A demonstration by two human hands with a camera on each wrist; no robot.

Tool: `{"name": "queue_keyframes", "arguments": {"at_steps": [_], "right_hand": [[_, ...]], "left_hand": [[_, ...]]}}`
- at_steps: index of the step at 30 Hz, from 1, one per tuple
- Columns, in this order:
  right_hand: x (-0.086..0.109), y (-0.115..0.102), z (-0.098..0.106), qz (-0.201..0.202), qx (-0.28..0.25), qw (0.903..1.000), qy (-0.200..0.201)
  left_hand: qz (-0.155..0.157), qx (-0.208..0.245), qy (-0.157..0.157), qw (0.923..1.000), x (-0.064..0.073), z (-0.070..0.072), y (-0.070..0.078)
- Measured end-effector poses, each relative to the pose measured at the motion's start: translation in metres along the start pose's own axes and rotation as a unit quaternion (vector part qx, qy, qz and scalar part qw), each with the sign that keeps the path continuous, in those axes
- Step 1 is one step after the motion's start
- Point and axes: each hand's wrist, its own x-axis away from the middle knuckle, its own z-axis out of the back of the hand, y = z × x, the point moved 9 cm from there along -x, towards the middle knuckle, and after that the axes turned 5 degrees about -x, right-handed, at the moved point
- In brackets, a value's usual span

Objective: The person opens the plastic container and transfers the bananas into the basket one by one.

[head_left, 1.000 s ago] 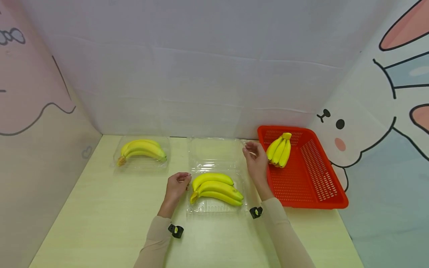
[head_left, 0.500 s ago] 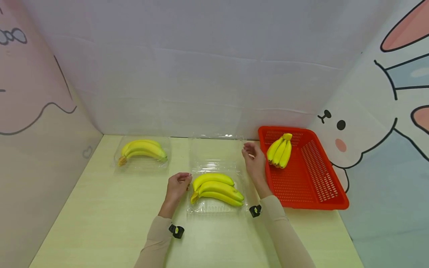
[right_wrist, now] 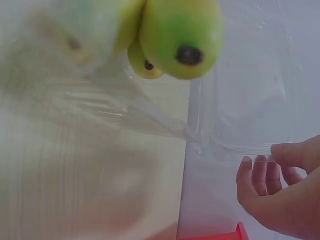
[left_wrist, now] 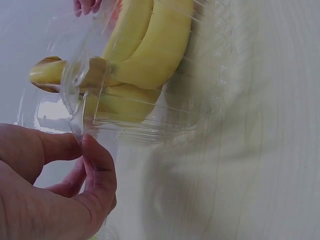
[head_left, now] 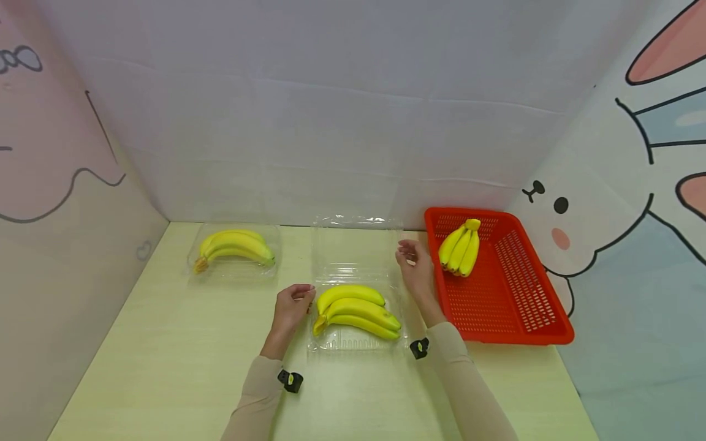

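Note:
A clear plastic clamshell container (head_left: pixel 353 348) lies with its lid (head_left: pixel 358 245) raised at the back. In its base rests a bunch of bananas (head_left: pixel 358 311), stem toward the left. My left hand (head_left: pixel 291 306) pinches the rim at the base's left side between thumb and forefinger; the left wrist view shows this grip (left_wrist: pixel 75 175) close up, beside the banana stem. At the lid's right edge, my right hand (head_left: pixel 416 269) pinches the plastic with thumb and fingers. In the right wrist view the thumb (right_wrist: pixel 290 154) lies on the lid's edge.
A red plastic basket (head_left: pixel 507 306) at the right holds a small bunch of bananas (head_left: pixel 460 248). Back left, another clear container (head_left: pixel 270 236) has bananas (head_left: pixel 234 248) in it. A white cloth wall (head_left: pixel 331 122) stands behind the table (head_left: pixel 193 367).
The lid's back edge has lifted and tilted up, with my right hand moving slightly toward me along with it. My left hand and the bananas have stayed in place.

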Motion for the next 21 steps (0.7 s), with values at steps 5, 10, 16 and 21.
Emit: {"name": "queue_keyframes", "arguments": {"at_steps": [5, 10, 16, 21], "right_hand": [[0.000, 0.004, -0.001, -0.003, 0.004, 1.0000, -0.005], [-0.001, 0.009, -0.004, -0.008, 0.010, 0.9998, -0.017], [-0.003, 0.016, -0.006, -0.004, 0.038, 0.9990, -0.024], [-0.004, 0.023, -0.007, -0.015, 0.048, 0.9984, -0.026]], "left_hand": [[0.002, -0.006, 0.002, 1.0000, 0.000, 0.000, 0.000], [0.005, -0.009, 0.005, 0.9999, 0.000, 0.000, -0.001], [0.009, -0.008, 0.004, 0.9999, 0.001, -0.001, -0.001], [0.009, -0.003, 0.005, 0.9999, 0.001, -0.001, -0.001]]}}
